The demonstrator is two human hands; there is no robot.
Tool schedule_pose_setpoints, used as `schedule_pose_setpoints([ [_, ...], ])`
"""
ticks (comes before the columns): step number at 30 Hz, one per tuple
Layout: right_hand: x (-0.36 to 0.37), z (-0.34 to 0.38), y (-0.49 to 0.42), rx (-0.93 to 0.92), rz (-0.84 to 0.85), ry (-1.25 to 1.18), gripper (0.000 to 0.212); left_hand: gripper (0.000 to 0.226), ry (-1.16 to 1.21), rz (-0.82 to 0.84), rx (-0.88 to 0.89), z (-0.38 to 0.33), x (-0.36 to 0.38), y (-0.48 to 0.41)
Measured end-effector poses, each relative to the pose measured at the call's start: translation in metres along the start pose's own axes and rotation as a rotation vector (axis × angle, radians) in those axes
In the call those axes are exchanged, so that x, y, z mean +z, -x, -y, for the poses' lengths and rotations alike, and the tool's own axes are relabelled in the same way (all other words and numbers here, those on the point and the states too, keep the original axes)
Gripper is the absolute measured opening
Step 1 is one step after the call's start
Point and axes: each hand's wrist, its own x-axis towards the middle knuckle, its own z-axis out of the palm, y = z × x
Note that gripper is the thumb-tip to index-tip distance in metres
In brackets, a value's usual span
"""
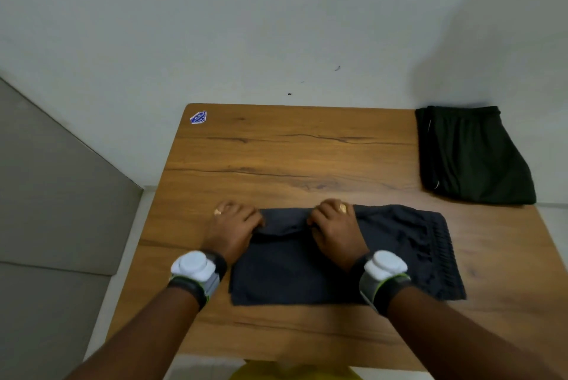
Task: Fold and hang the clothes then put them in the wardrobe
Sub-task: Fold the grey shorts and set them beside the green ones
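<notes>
A pair of dark grey shorts (pixel 307 269) lies flat on the wooden counter (pixel 307 158), at about 6 o'clock from the counter's middle, close to the near edge. The shorts make a wide rectangle running left to right. The gathered, ribbed waistband is at the 3 o'clock end and the plainer cloth at the 9 o'clock end. Along the far edge the fabric is bunched into a raised, creased ridge.

The left hand (pixel 236 226) has its fingers curled round the far 9 o'clock corner of the shorts and grasps the cloth there. The right hand (pixel 335 226) is clenched on the same far edge near its middle, knuckles up. The ridge of fabric runs between the two hands. Each hand wears a ring, and each wrist carries a white device on a dark strap, left (pixel 193 266) and right (pixel 388 266).

A second pair of folded dark shorts (pixel 470 158) rests at 2 o'clock on the counter's far corner, well apart from the grey pair. A blue sticker (pixel 198 117) sits at 11 o'clock.

The fingertips of both hands are tucked out of sight, so how deep the grip goes cannot be told. Hands and wrists cover part of the grey shorts. The sticker's print is too small to read. Whether the far shorts are black or very dark green is hard to say. A yellow cloth (pixel 295 373) at 6 o'clock is cut off by the picture's edge, as are both forearms.
</notes>
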Motion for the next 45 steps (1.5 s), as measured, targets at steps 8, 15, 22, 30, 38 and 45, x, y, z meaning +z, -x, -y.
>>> schedule_pose_setpoints([
  [8, 0.011, 0.023, 0.022, 0.058, -0.012, 0.012, 0.021, 0.044, 0.13, 0.04, -0.33, -0.044, 0.002, 0.034],
  [15, 0.019, 0.02, 0.023, 0.15, 0.225, 0.044, 0.061, 0.074, 0.13, 0.195, -0.463, -0.093, 0.04, 0.007],
  [22, -0.03, -0.079, 0.091, 0.822, 0.083, 0.197, 0.074, 0.078, 0.088, 0.206, -0.399, -0.084, 0.06, 0.038],
  [30, -0.077, -0.12, 0.112, 1.322, 0.052, -0.492, 0.061, 0.078, 0.117, 0.208, -0.388, -0.084, 0.059, 0.038],
  [38, -0.103, -0.114, 0.095, 1.273, 0.126, -0.619, 0.044, 0.078, 0.114, 0.221, -0.39, -0.084, 0.059, 0.039],
  [45, -0.161, -0.022, 0.038, 0.87, 0.119, -0.406, 0.054, 0.087, 0.121, 0.232, -0.341, -0.082, 0.06, 0.037],
])
